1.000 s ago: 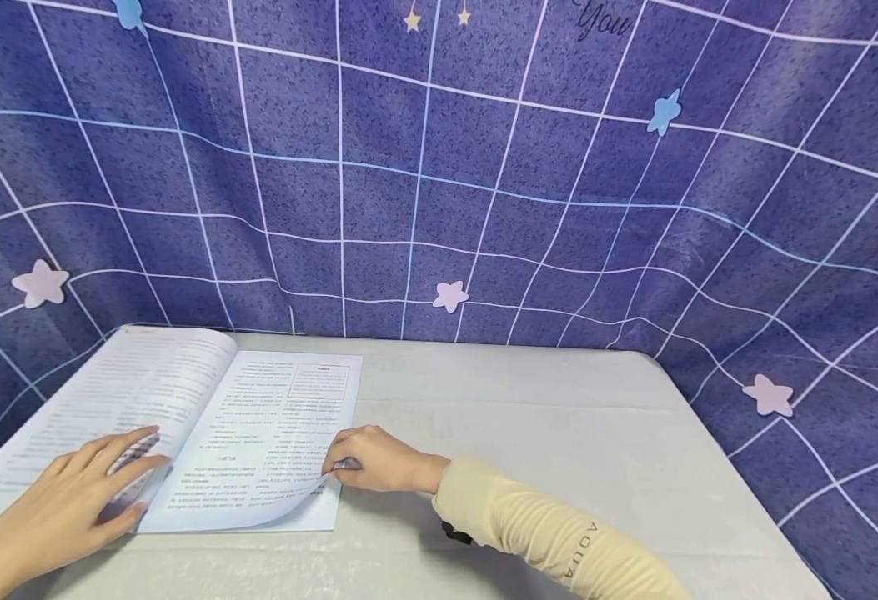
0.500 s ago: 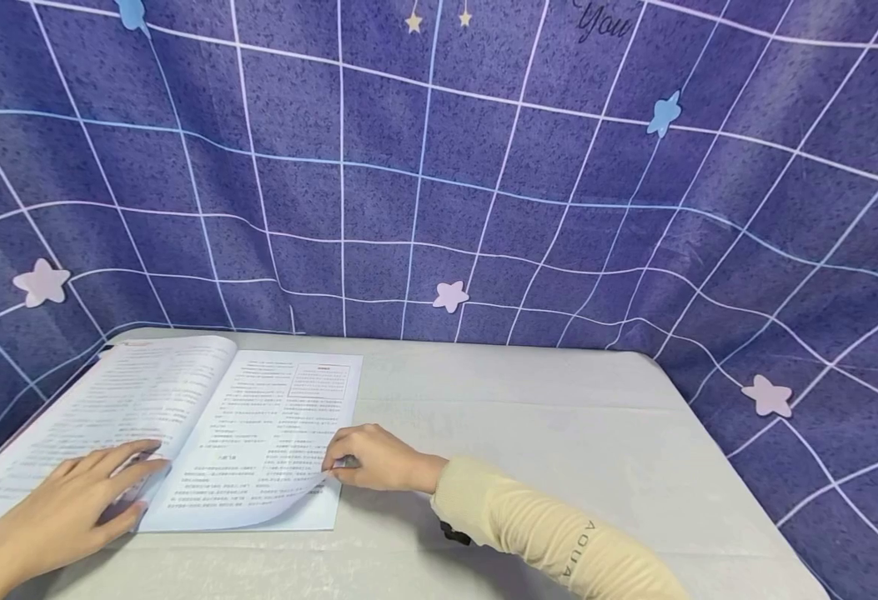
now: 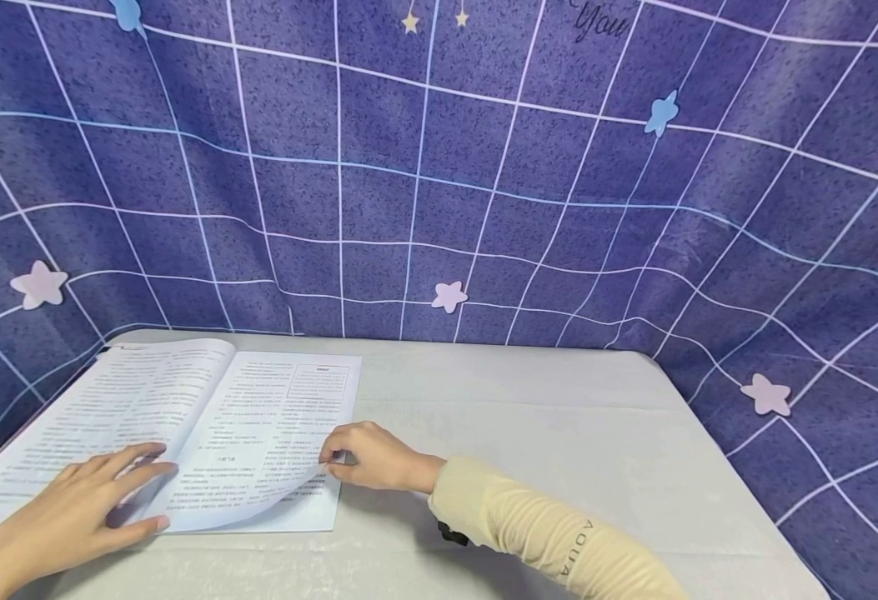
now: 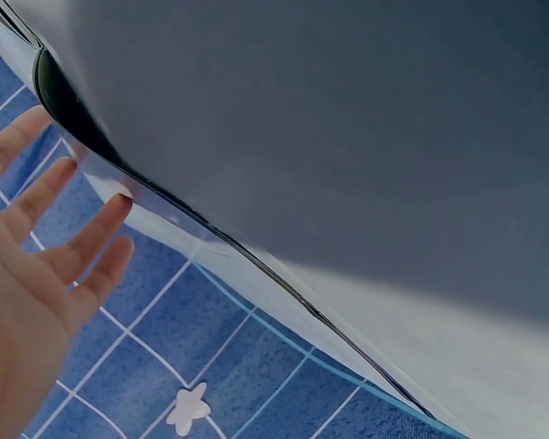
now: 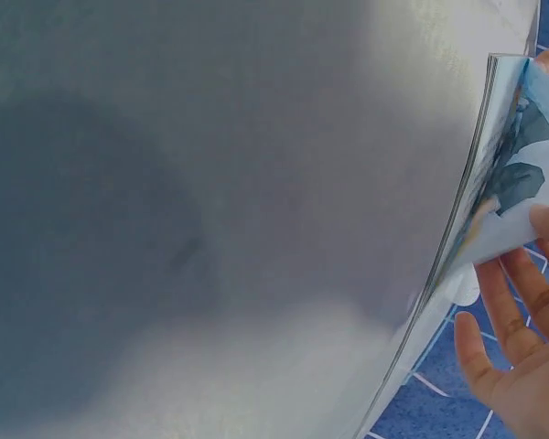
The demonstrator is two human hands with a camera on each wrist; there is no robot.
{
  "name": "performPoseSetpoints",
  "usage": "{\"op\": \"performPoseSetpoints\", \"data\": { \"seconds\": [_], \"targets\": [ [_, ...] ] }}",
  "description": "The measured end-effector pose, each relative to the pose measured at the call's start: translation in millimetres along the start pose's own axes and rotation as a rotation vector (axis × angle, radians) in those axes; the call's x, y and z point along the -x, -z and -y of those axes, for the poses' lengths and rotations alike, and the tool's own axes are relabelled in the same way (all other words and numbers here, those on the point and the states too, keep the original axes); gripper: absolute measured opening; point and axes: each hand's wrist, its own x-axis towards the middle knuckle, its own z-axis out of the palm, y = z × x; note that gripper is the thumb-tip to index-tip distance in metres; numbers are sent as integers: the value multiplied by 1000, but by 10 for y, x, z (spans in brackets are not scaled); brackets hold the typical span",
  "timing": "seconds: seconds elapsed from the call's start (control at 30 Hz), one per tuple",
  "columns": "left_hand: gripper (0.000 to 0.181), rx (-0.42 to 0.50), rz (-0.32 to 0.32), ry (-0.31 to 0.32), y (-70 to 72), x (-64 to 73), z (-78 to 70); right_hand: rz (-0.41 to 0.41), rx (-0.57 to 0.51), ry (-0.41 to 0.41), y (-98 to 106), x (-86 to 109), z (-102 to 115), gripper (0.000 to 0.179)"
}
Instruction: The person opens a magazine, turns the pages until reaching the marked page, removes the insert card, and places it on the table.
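An open book (image 3: 258, 400) with printed text lies on the left part of the table. My left hand (image 3: 82, 512) rests over the lower left page near the fold, its fingers spread; the left wrist view shows the left hand (image 4: 37, 247) with separated fingers at the book's edge (image 4: 247, 261). With thumb and fingers, my right hand (image 3: 378, 457) pinches the right page near its lower outer corner. That page curls up, baring part of the sheet below. In the right wrist view, the right hand (image 5: 531, 338) holds the page (image 5: 531, 174), whose underside carries a picture.
A pale cloth covers the table (image 3: 529, 433), reaching far to the right of the book. Behind and beside it hangs a blue curtain (image 3: 378, 208) with a white grid and stars.
My left hand has slid slightly right, towards the fold. The left side of the book has settled a little lower. The right hand keeps its pinch, and the page corner is raised slightly more.
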Motion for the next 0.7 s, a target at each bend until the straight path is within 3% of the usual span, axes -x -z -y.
{"op": "performPoseSetpoints", "data": {
  "seconds": [0.2,0.7],
  "targets": [
    [67,4,24,20,6,-7,-27,-31,-13,-25,13,-22,15,11],
    [72,-13,12,1,1,-13,-36,-179,-57,-71,25,-69,64,10]
  ]
}}
